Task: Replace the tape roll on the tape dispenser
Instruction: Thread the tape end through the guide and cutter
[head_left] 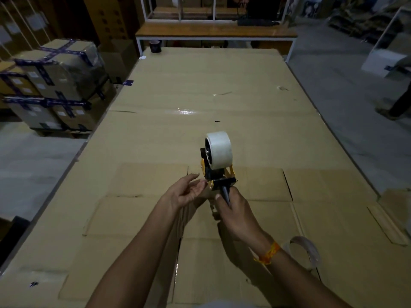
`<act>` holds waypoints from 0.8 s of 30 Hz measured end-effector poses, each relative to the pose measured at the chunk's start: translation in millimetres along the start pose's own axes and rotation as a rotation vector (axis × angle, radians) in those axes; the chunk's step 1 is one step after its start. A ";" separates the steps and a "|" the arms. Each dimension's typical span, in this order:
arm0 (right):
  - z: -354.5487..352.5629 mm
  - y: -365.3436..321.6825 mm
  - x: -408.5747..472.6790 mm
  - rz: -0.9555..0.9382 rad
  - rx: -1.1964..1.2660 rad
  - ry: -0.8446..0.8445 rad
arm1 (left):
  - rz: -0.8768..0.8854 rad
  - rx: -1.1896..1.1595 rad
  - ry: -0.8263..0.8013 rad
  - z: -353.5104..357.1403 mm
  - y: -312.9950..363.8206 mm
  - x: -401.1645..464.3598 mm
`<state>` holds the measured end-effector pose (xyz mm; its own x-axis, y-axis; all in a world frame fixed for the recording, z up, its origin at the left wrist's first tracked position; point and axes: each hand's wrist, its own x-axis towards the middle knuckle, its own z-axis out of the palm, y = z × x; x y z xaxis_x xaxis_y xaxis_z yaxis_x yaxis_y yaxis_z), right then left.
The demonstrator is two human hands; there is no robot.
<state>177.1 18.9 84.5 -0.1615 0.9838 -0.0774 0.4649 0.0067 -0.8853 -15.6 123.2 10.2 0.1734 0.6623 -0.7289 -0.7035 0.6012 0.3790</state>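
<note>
Tape roll (219, 152) on tape dispenser (219, 176), above table (255, 107), stacked boxes (51, 85) left

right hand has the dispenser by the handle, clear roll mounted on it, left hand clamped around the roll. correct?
Not quite. The left hand is not on the tape roll: it is open, palm up, beside the lower front of the tape dispenser, below the roll. The head view shows this. The rest holds: the right hand has a grip on the handle, and the clear roll sits on the dispenser.

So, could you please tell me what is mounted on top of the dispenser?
A full white tape roll sits on the dispenser, which the right hand holds by its handle. The roll covers the hub, and the tape's free end cannot be seen.
</note>
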 end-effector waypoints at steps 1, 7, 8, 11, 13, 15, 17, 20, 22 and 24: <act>0.0 1.8 -1.2 0.002 0.000 0.002 | -0.012 0.044 0.010 0.8 1.1 3.9; 5.1 14.9 -12.4 0.020 -0.023 0.008 | 0.045 0.544 0.038 2.0 2.5 14.3; 8.4 17.5 -15.4 0.035 -0.015 0.012 | 0.077 0.621 0.015 2.3 4.6 13.0; 24.0 29.9 -27.3 0.093 0.012 -0.007 | 0.189 0.744 0.022 1.6 14.7 12.0; 34.3 41.6 -35.1 0.094 -0.011 -0.018 | 0.222 0.858 0.034 6.2 21.3 8.3; 41.9 51.0 -40.8 0.072 -0.041 -0.011 | 0.251 1.037 0.039 11.3 25.4 2.4; 46.8 54.8 -43.5 0.062 -0.060 -0.009 | 0.263 1.165 0.004 12.9 29.7 1.3; 51.2 56.3 -45.4 0.060 -0.078 0.004 | 0.276 1.279 -0.035 12.9 37.8 13.7; 54.2 59.4 -45.5 0.069 -0.041 0.018 | 0.311 1.353 -0.038 10.4 42.3 30.7; 58.0 62.8 -45.1 0.080 -0.015 0.031 | 0.336 1.419 -0.067 10.1 45.4 44.9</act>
<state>163.1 -35.4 5.8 -0.0963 0.9864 -0.1329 0.4885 -0.0695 -0.8698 -32.8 184.8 0.4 0.2003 0.8529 -0.4821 0.5334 0.3178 0.7839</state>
